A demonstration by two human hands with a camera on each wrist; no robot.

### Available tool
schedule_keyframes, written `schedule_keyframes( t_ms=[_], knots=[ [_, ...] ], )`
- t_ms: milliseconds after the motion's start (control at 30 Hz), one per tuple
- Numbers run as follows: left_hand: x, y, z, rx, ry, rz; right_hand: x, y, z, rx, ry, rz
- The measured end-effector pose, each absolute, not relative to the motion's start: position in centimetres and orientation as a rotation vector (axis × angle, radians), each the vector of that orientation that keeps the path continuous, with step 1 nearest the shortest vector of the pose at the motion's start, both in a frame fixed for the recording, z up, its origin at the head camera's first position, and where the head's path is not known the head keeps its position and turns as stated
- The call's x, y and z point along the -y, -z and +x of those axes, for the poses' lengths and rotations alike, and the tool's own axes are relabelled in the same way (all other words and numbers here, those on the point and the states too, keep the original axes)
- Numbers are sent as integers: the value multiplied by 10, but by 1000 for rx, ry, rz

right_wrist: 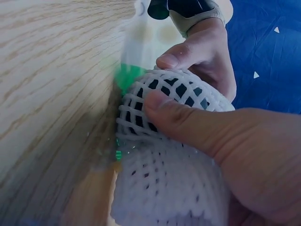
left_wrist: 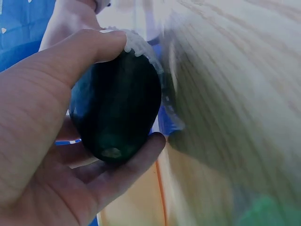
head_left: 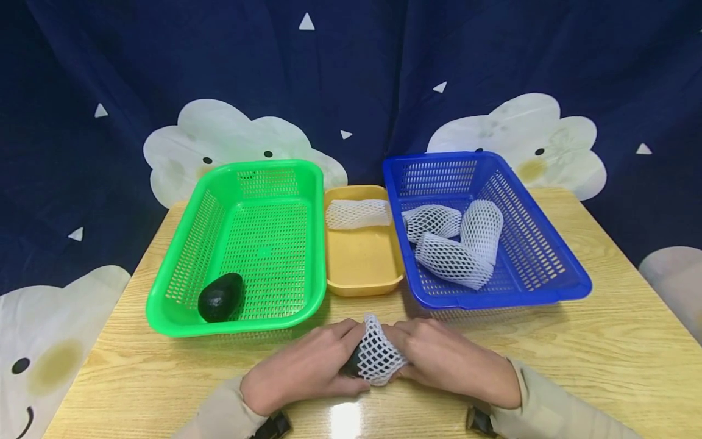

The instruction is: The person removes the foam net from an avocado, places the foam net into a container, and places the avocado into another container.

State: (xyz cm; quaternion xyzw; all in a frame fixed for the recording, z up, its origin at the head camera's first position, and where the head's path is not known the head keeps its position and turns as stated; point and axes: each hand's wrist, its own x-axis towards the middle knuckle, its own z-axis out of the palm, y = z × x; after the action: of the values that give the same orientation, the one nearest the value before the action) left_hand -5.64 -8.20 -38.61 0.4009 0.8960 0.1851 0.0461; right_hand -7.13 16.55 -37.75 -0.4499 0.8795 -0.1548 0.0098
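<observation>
Close over the table's front part, both hands work on one dark avocado (left_wrist: 115, 106) and a white foam net sleeve (head_left: 378, 358). My left hand (head_left: 318, 361) grips the avocado, thumb on one side and fingers round its stem end, which shows bare in the left wrist view. With its thumb pressed on the mesh, my right hand (head_left: 441, 355) holds the sleeve over the avocado's other end. Dark skin shows through the stretched holes, while the rest of the sleeve hangs loose beyond the fruit in the right wrist view.
A green basket (head_left: 319, 256) at left holds another avocado (head_left: 219, 297). Between the baskets, a yellow tray (head_left: 362, 262) has a flat foam net (head_left: 359, 213) at its back. Inside the blue basket (head_left: 543, 244) at right lie several net-wrapped pieces (head_left: 455, 259). A dark curtain (head_left: 351, 73) hangs behind.
</observation>
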Motion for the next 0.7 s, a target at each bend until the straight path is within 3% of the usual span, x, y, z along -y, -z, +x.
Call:
schedule_keyframes(
  t_ms=[700],
  knots=[
    [77,389,-53,-2790,-405,1254,-163,384,-72,-2764,433,-1638]
  ],
)
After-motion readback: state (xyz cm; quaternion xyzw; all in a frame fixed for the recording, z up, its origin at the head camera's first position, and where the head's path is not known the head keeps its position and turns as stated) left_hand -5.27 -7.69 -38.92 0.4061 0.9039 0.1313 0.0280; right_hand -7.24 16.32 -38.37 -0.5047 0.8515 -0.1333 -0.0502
